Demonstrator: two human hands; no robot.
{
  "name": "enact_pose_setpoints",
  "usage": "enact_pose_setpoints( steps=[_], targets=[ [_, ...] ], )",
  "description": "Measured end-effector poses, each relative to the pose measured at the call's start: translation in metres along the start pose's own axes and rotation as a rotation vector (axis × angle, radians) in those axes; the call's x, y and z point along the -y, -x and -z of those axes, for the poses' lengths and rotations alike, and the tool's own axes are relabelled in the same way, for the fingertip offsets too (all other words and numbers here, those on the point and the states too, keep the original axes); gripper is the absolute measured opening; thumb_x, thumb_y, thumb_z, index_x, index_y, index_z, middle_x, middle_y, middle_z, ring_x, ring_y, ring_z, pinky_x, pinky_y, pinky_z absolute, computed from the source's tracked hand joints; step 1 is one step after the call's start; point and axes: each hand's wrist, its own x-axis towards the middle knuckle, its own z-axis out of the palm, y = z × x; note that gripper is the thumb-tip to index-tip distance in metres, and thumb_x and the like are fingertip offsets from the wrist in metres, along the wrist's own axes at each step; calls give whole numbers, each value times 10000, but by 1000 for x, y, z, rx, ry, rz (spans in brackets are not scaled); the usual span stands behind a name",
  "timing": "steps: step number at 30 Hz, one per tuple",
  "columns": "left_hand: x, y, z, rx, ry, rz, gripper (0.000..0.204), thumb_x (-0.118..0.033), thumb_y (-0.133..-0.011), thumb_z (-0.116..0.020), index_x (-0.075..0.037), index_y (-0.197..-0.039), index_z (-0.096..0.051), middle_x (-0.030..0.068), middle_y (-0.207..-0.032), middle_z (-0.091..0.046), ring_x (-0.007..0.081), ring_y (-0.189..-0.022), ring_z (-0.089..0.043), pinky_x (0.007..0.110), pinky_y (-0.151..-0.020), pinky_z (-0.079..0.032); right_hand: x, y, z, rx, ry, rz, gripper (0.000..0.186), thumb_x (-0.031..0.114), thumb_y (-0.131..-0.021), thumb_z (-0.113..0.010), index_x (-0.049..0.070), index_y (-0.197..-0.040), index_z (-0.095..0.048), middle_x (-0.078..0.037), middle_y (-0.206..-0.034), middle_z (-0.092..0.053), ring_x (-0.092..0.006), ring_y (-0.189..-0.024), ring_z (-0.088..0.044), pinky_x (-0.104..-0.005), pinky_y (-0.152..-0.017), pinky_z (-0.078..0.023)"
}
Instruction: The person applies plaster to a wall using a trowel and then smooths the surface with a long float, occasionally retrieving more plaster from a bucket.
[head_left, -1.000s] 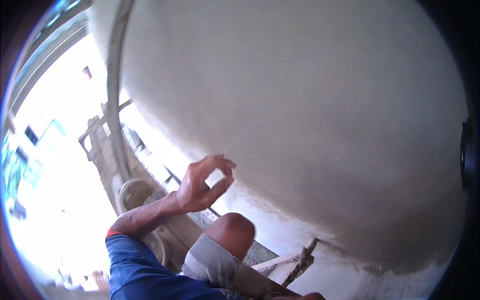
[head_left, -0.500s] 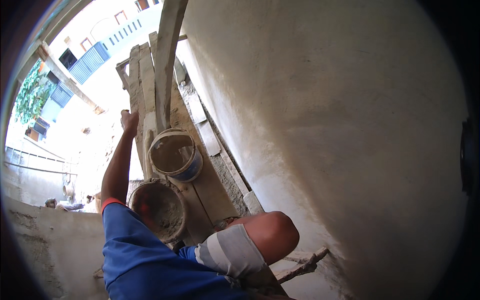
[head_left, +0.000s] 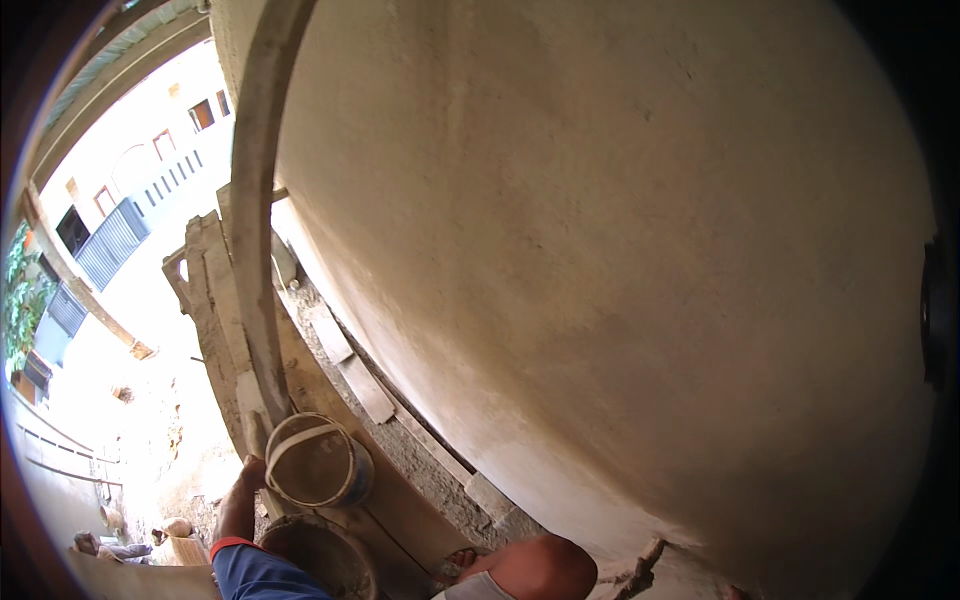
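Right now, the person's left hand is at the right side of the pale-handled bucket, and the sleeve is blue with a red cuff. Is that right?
Not quite: the left hand is at the left side of the pale-handled bucket, as the head view shows. The sleeve is blue with a red cuff, as you say.

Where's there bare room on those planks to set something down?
The brown plank looks bare between the handled bucket and the gravel strip. It's crowded leftward, where the left hand, that bucket and the dark tub cluster.
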Motion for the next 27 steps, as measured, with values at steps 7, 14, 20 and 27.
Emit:
enact_pose_setpoints(
  steps=[7,14,20,27],
  targets=[
    [16,-21,-32,-641,351,311,368,-252,-697,-655,-45,-999,-614,135,-836,-629,328,-792,-618,447,-758,-456,31,-22,8,43,40,36,349,156,-883,-484,3,-1184,-573,-237,-1130,-587,-401,-1028,-562,-451,-887,-454],
    [8,-39,124,-991,1093,1440,645,-241,-859,-618,81,-1328,-314,298,-1255,-482,443,-1169,-475,454,-976,-396,45,-10,15,-52,60,82,357,142,-884,-495,55,-1223,-560,-215,-1139,-592,-394,-1030,-564,-454,-887,-457],
    [8,107,345,-1864,876,1042,705,-346,-851,-646,87,-1332,-366,268,-1294,-475,393,-1185,-477,409,-1012,-374,39,-32,28,-139,-10,336,331,148,-886,-512,80,-1203,-576,-166,-1088,-619,-364,-967,-596,-446,-829,-488],
    [-197,132,554,-1752,1260,-101,665,-229,-854,-645,61,-1356,-318,239,-1238,-495,296,-1006,-523,349,-876,-426,6,0,36,-510,-69,613,513,135,-767,-647,202,-1260,-524,-51,-835,-605,-229,-792,-626,-376,-619,-552]
  ],
)
